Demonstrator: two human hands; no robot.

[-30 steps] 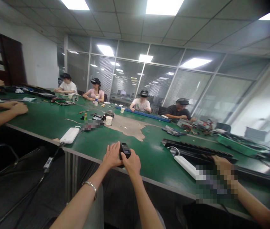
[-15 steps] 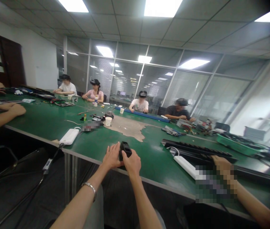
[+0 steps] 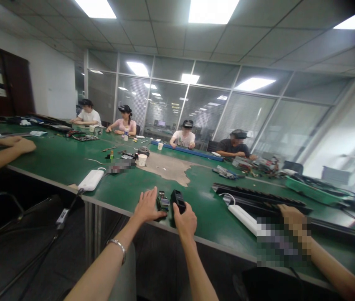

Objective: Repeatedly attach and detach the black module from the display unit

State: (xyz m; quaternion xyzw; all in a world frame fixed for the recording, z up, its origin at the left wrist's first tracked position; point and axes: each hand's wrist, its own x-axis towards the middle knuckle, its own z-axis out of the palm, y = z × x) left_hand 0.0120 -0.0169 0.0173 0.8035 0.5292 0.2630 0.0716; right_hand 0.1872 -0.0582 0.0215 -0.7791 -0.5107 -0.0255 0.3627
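My left hand lies on the green table near its front edge, its fingers closed around a small dark part with exposed electronics. To the right, my right hand grips a small black casing piece, lifted a little above the table. The two pieces sit apart with a narrow gap between them. A metal bracelet is on my left wrist.
A white power strip lies at the left edge, another white strip at the right beside a long black device. A neighbour's hand rests on the right. A paper cup and several seated people are farther off.
My right hand has pulled the black casing piece away to the right, exposing the inner part that stays under my left hand. Before, both hands held one black object together.
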